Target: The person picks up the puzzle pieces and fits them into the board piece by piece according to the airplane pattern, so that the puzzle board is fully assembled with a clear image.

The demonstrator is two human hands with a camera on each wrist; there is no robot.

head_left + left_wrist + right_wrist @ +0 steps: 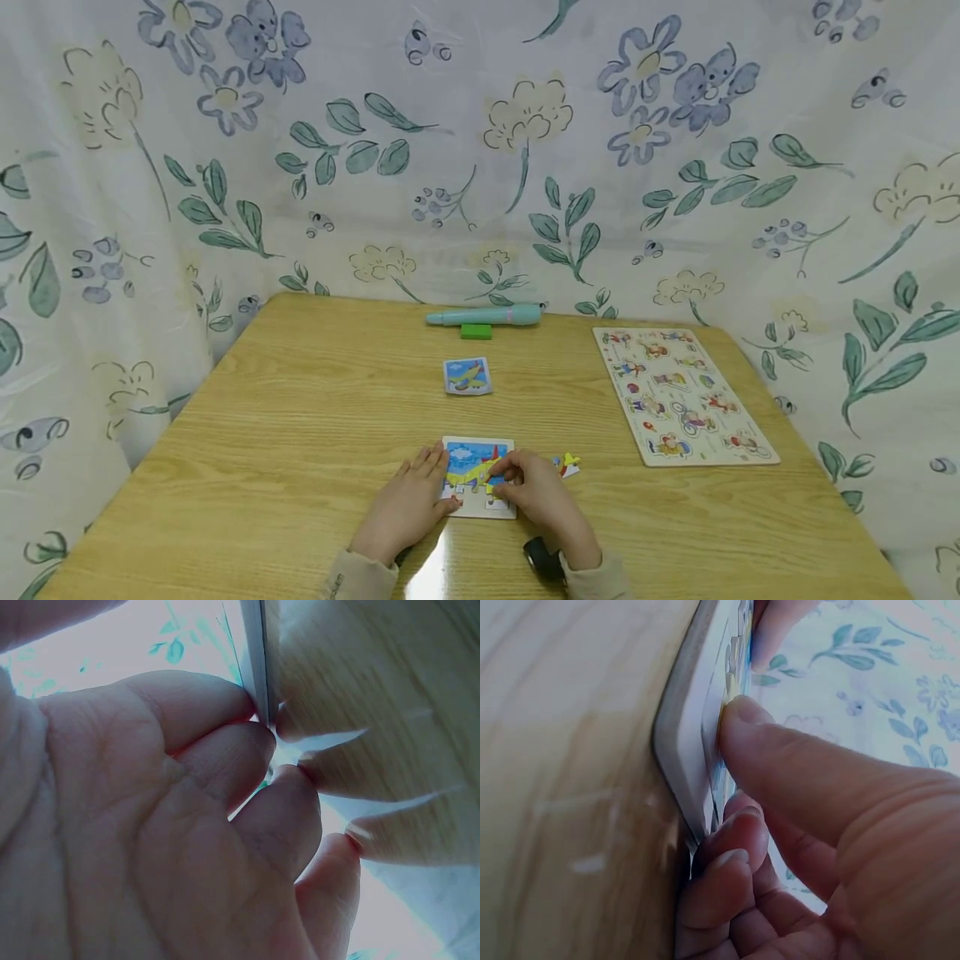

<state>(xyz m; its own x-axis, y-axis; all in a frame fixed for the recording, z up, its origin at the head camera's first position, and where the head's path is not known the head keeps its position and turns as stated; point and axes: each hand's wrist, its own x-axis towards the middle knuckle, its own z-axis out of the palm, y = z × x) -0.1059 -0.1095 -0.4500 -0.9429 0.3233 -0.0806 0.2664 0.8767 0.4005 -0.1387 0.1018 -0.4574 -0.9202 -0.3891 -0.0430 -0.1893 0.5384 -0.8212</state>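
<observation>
A small airplane jigsaw puzzle in a white tray (472,514) lies near the front of the table, with blue sky, a yellow airplane and bare tray areas showing. My left hand (408,504) lies along its left side, fingers extended, thumb over the lower left corner. In the left wrist view, the left fingertips (259,739) meet the tray's edge. My right hand (536,487) is over the puzzle's right part with bent fingers, pinching a puzzle piece (727,694), mostly hidden, at the surface. Loose puzzle pieces (571,465) lie just right of the right hand.
Behind the tray lies a small airplane picture card (467,377). Farther back are a green block (476,332) and a teal pen-shaped object (483,316). A large wooden puzzle board with figures (678,396) lies at the right. A floral curtain (480,167) hangs behind the table.
</observation>
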